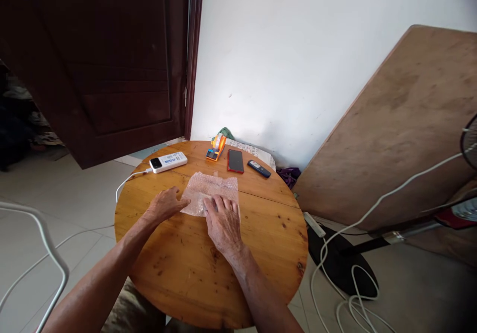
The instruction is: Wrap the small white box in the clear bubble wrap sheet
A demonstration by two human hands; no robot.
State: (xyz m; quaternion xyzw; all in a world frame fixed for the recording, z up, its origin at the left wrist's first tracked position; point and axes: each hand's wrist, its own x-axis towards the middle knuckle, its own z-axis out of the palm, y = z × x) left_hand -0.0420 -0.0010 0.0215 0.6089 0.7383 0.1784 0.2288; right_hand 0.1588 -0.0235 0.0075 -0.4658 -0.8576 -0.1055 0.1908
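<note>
The bubble wrap point(213, 190) lies flat mid-tabletop point(186, 268), long axis left to right; the right hand point(222, 219) presses flat on its near edge, grip open; the left hand point(166, 204) touches its left corner, fingers loosely spread, holding nothing.

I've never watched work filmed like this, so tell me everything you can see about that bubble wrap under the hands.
The bubble wrap is a clear, crinkled, roughly rectangular plastic piece lying flat on the round wooden table. The left hand touches its left edge; the right hand presses its near edge, palm down.
</note>
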